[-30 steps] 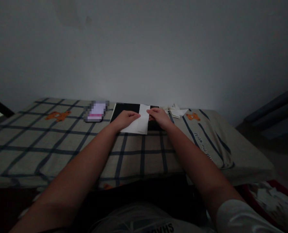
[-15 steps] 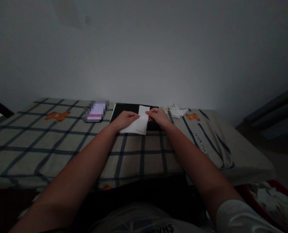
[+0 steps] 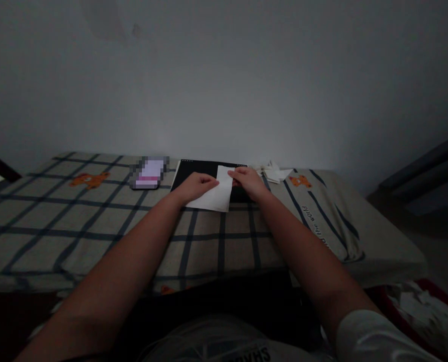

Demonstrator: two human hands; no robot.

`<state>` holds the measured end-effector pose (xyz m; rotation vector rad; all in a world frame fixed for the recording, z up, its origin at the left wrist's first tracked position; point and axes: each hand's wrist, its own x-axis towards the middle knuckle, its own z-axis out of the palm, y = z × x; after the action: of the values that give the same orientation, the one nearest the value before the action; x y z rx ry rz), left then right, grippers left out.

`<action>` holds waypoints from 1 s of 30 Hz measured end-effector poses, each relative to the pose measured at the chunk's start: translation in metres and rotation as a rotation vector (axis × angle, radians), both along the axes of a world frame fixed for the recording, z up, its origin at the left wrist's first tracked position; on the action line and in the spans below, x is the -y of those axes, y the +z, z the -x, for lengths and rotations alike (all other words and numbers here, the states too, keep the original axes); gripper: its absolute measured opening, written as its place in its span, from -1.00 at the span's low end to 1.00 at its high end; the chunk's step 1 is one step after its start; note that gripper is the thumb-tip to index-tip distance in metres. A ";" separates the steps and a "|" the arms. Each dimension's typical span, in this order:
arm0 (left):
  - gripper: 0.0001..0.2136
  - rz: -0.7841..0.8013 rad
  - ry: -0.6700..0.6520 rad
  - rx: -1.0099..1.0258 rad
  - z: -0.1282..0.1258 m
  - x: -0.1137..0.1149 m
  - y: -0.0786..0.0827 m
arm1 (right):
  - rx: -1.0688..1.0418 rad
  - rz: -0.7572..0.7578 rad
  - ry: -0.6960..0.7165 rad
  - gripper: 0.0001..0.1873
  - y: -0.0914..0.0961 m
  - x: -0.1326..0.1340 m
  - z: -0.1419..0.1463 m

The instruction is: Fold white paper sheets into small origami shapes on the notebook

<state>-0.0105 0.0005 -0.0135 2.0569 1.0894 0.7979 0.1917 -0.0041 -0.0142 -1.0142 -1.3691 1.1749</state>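
A white sheet of paper (image 3: 216, 195) lies partly on a black notebook (image 3: 193, 168) near the far edge of a checked cloth. My left hand (image 3: 195, 185) rests on the paper's left side with its fingers curled down onto it. My right hand (image 3: 246, 180) pinches the paper's upper right corner between thumb and fingers. Both forearms reach forward from the bottom of the view.
A phone (image 3: 149, 173) lies left of the notebook. Several small folded white papers (image 3: 272, 172) sit to the right of it. The checked cloth (image 3: 95, 221) with orange bear prints covers the surface. A red container of white scraps (image 3: 420, 306) stands at lower right. A plain wall rises behind.
The paper's top edge has shifted slightly under my fingers; both hands stay almost in place on it.
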 end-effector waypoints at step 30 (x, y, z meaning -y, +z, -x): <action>-0.65 0.053 0.006 0.053 0.000 -0.002 -0.002 | -0.078 0.076 0.051 -0.74 -0.005 -0.005 -0.003</action>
<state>-0.0108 0.0026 -0.0156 1.9788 1.0769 0.8132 0.1943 0.0005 -0.0192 -0.9810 -1.3042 1.2999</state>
